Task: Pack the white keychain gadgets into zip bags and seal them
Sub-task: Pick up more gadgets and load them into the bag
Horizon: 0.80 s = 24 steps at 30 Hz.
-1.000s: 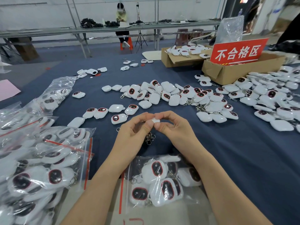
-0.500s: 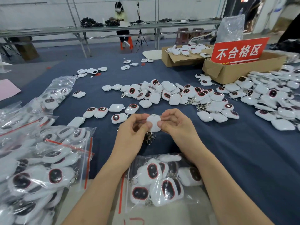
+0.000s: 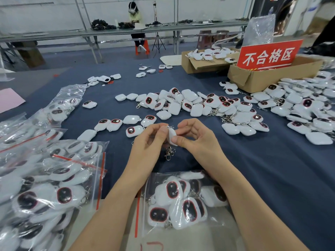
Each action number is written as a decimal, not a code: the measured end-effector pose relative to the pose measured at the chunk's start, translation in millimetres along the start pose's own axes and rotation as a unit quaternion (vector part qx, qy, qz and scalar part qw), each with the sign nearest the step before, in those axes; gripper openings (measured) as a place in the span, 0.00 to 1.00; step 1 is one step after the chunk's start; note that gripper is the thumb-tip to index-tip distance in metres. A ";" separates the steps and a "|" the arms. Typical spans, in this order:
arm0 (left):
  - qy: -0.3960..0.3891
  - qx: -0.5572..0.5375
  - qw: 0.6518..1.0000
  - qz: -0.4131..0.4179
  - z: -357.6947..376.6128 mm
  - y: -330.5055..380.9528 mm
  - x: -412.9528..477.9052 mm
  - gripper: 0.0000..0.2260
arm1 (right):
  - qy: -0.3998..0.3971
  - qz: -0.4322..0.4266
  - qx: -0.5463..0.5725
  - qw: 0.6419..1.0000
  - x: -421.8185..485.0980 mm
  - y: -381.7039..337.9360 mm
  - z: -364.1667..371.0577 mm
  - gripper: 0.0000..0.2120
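step in hand: checking one unit before bagging. left hand (image 3: 148,142) and right hand (image 3: 195,140) both pinch the white keychain gadget (image 3: 170,136) at view centre, edge-on. next move, by judgement: lower it into the part-filled zip bag (image 3: 145,229) at 6 o'clock, then seal.

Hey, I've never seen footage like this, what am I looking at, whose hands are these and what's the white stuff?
There is no machine: one camera worn on a person's head looks down at their bare hands. The left hand and right hand pinch one white plastic keychain gadget, its metal key rings dangling. More such gadgets lie loose on the dark blue table cover. A clear zip bag holding several lies near the person, and filled bags are piled at the left.
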<state>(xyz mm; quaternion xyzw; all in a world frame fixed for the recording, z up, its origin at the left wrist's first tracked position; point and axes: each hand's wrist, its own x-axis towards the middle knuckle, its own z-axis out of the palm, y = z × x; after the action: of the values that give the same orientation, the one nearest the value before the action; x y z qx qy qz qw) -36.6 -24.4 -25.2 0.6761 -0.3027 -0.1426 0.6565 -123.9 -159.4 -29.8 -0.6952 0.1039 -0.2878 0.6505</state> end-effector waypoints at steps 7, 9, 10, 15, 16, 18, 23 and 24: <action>-0.028 0.040 0.998 -0.028 -3.3 1.9 -0.8 0.11 | -0.041 -0.030 -0.086 0.995 -2.3 -3.9 3.4 0.13; -0.022 0.054 0.998 -0.032 -4.3 4.4 -2.2 0.11 | -0.053 -0.038 -0.118 0.991 -1.4 -5.2 3.8 0.12; -0.012 0.063 0.997 -0.032 -6.7 6.5 -3.2 0.11 | -0.057 -0.040 -0.122 0.990 -0.6 -6.8 3.7 0.12; 0.099 0.041 0.991 -0.077 -41.9 28.4 -13.0 0.10 | -0.090 -0.012 -0.157 0.983 5.1 -31.1 -3.3 0.05; 0.104 0.042 0.990 -0.090 -50.1 33.8 -21.1 0.09 | -0.121 0.005 -0.194 0.974 5.7 -36.2 -3.2 0.05; 0.107 0.088 0.984 -0.109 -63.7 41.3 -45.7 0.08 | -0.187 0.046 -0.304 0.933 4.8 -41.9 1.4 0.11; 0.128 0.243 0.952 -0.139 -74.5 39.7 -101.2 0.11 | -0.281 0.124 -0.435 0.847 -3.0 -45.4 20.6 0.19; 0.124 0.236 0.952 -0.152 -71.4 39.9 -106.8 0.11 | -0.286 0.131 -0.434 0.844 -4.7 -45.8 22.9 0.18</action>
<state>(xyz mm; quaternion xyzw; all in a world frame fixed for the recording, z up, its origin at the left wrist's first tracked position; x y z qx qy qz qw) -86.2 98.3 -1.2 0.8621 -0.1375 -0.0797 0.4812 -126.0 -131.5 13.4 -0.9379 0.1180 0.0860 0.3146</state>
